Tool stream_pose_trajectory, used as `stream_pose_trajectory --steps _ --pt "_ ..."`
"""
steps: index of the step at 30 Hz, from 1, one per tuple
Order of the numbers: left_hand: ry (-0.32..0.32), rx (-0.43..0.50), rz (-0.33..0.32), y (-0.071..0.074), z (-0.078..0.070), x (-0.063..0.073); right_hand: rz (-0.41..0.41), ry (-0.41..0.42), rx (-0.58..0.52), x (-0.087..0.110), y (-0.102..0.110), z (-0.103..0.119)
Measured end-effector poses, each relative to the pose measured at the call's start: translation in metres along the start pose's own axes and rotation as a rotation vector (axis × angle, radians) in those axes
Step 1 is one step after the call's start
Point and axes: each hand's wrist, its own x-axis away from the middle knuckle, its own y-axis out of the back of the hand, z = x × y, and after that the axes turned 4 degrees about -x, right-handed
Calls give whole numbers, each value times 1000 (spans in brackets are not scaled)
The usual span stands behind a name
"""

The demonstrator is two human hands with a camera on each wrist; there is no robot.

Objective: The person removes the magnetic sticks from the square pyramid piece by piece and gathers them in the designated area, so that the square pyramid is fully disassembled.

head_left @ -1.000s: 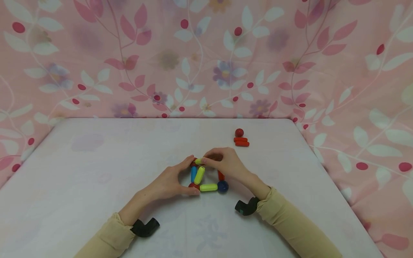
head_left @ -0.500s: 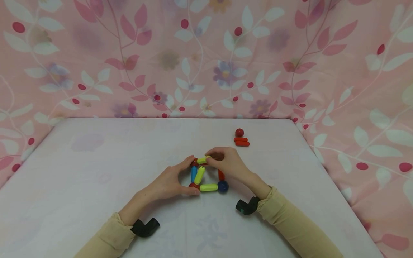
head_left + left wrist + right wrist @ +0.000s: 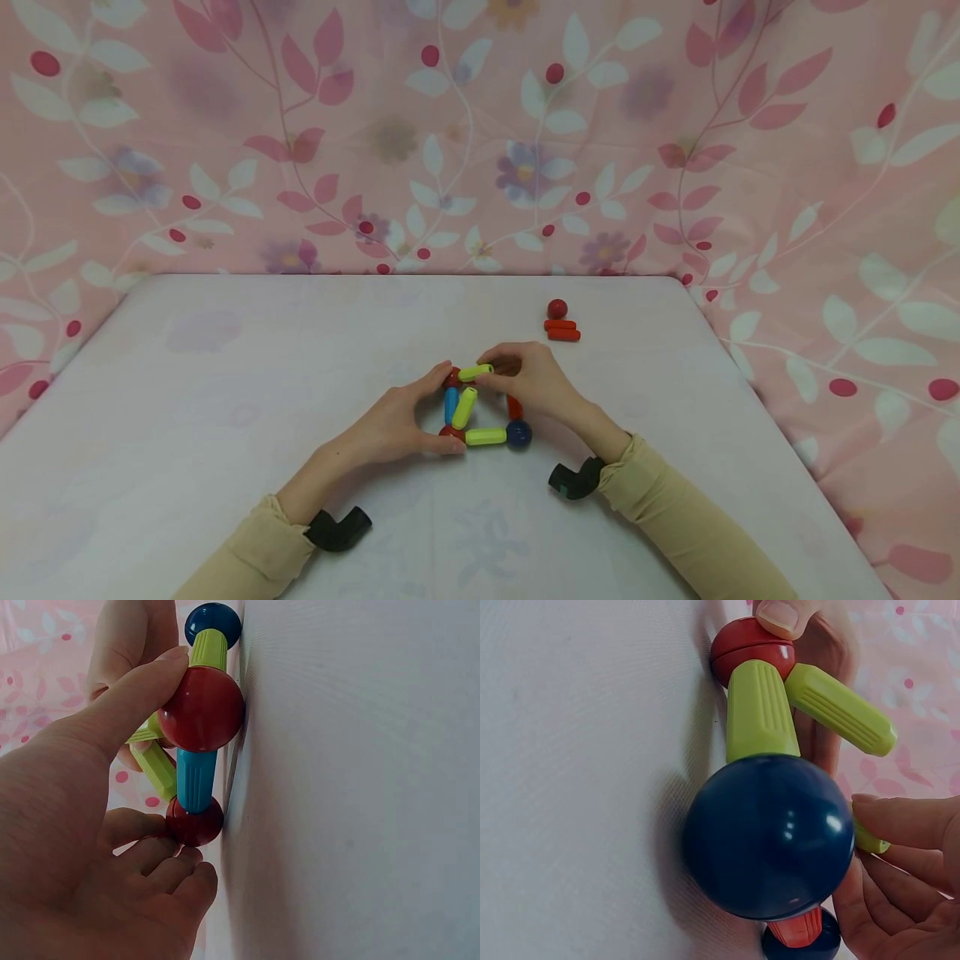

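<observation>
A small frame of magnetic rods and balls stands mid-table. My left hand grips its left side: the thumb presses the near red ball, and other fingers touch the far red ball, with a blue rod between them. My right hand pinches a yellow-green rod at the far red ball. A dark blue ball joins a yellow-green rod and a red rod at the near right corner. A diagonal yellow-green rod crosses inside.
A spare red ball and two red rods lie at the table's far right. The white table is walled behind and on both sides by a pink floral cloth. A black camera mount is on each wrist.
The yellow-green rod in my right hand shows more of its length and lies a little higher and to the right. My left hand has stayed put.
</observation>
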Motion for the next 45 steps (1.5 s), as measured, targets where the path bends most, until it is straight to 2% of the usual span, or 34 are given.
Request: stream_pose_trajectory --steps 24,29,37,45 --pt "9 -3 6 -2 0 -2 -5 -62 -3 -1 7 -5" --pt "20 -9 14 -4 0 -3 -49 -95 -12 -1 22 -5" --pt "25 -15 10 -2 -2 -2 -121 -108 -85 4 56 -10" --pt "34 -22 7 -2 1 -1 -202 -190 -153 6 93 -20"
